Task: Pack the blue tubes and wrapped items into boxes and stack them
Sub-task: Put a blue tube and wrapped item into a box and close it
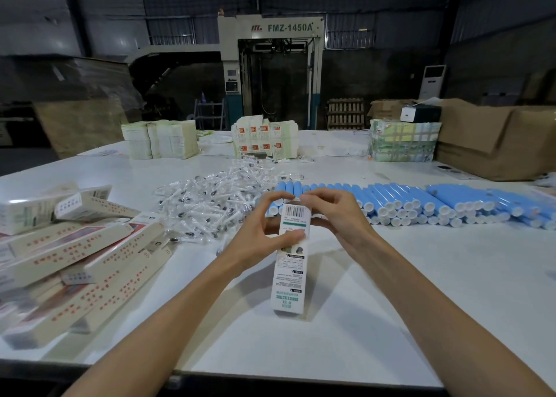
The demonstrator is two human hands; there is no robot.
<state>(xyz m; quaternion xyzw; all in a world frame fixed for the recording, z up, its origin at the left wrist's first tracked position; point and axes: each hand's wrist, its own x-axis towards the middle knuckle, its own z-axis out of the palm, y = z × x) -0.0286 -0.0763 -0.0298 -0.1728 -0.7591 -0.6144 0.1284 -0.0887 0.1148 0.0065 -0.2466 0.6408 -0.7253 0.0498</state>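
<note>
Both bare forearms reach forward and converge. The left hand grips the box with curled fingers and thumb. The right hand pinches its top.

A white tabletop carries everything. At its left lies a loose pile of long closed boxes, overlapping at odd angles. Just beyond the middle spreads a heap of clear-wrapped items, and beside it, running to the right edge, blue tubes lie in layered rows with their white caps toward the near side. Along the far edge stand stacks of pale flat cartons, a stack of printed flat cartons, a taped bundle and a large brown cardboard box.
</note>
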